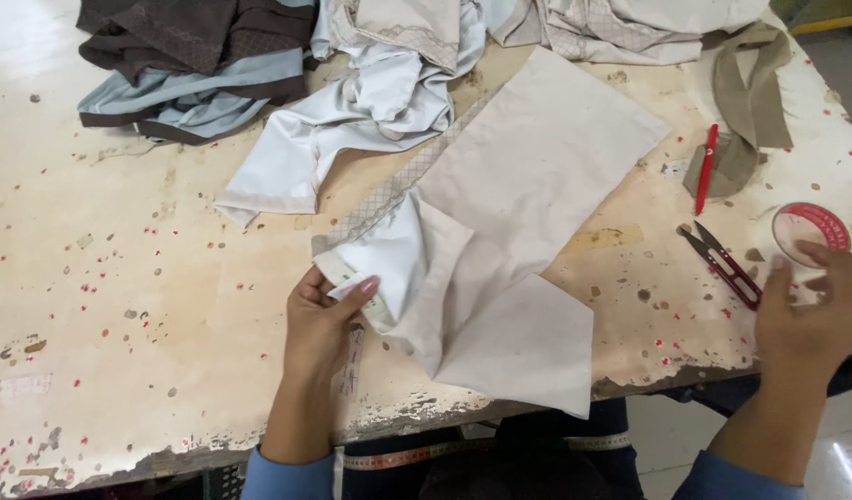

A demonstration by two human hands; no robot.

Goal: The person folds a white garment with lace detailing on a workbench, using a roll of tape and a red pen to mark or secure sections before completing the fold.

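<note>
Blue long sleeves on both my arms, cuffs sitting at the wrists. Pink polish on my left hand (319, 324) thumbnail. Right hand (810, 310) bare, no rings.

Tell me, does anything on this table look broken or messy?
Yes. The table is worn: its front edge is chipped and flaking, and the top is stained with red specks. Clothes lie heaped at the back. The cream cloth looks fine.

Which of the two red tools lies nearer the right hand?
The red thread snips, just beside the right hand; the red pen lies farther up the table.
</note>
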